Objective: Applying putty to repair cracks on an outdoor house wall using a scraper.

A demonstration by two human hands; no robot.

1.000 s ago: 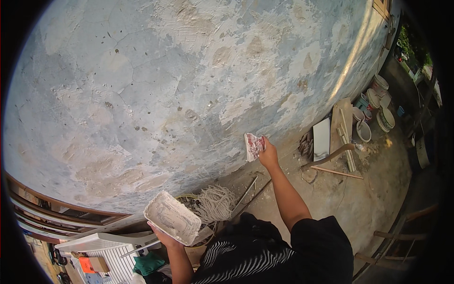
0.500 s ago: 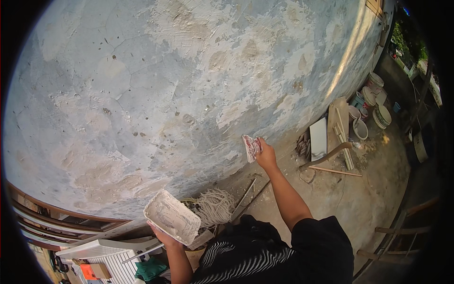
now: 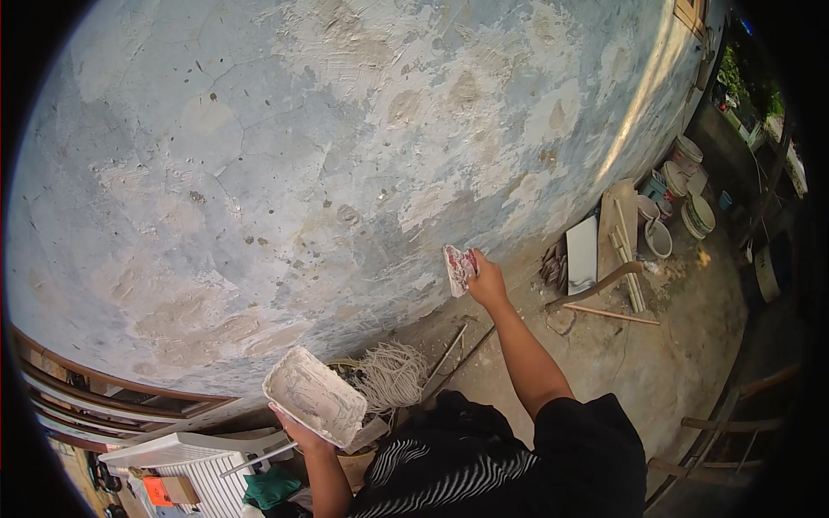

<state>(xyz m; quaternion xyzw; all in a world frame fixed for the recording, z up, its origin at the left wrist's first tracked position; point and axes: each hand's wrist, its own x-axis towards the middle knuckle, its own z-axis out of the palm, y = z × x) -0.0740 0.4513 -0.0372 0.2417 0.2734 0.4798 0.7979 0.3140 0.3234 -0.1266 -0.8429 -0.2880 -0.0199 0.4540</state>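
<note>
- While the left hand (image 3: 296,429) grips the tray (image 3: 315,397) by its near edge, I see some of its fingers hidden under it.
- I have the tray tilted in my view, its inside coated with pale paste, low and left of the middle.
- The right hand (image 3: 489,283) is grasping a scraper (image 3: 458,270), red and smeared white, at the end of an outstretched arm.
- I make out the scraper close to the foot of the wall (image 3: 250,181); I cannot tell from my feed whether it touches.
- The wall is blue-grey, with rough pale patches and fine cracks.
- Just beside the tray I see a heap of pale rope (image 3: 393,373), with rods (image 3: 449,354) to its right.
- Beyond the right hand, a white panel (image 3: 582,255) stands near some thin poles (image 3: 629,263), and buckets (image 3: 698,216) sit farther off.
- At lower left I find a green cloth (image 3: 273,486) and an orange box (image 3: 159,491).
</note>
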